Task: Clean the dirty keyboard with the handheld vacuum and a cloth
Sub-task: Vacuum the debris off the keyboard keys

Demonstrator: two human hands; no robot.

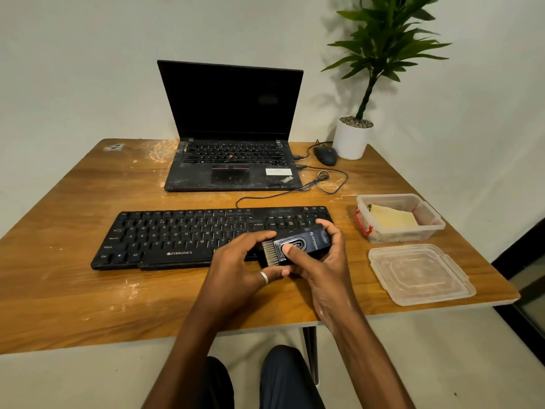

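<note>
Gripping the handheld vacuum (303,245) over the right end of the keyboard (177,234), the right hand (324,270) wraps its fingers round the body, thumb pressed on the oval button. The left hand (236,267) pinches the brush end (269,252). Right of the keyboard stands an uncovered clear tub (433,228) with a red latch, holding a folded yellow cloth (393,218). A clear lid (421,274) lies flat right of the keyboard's near edge.
</note>
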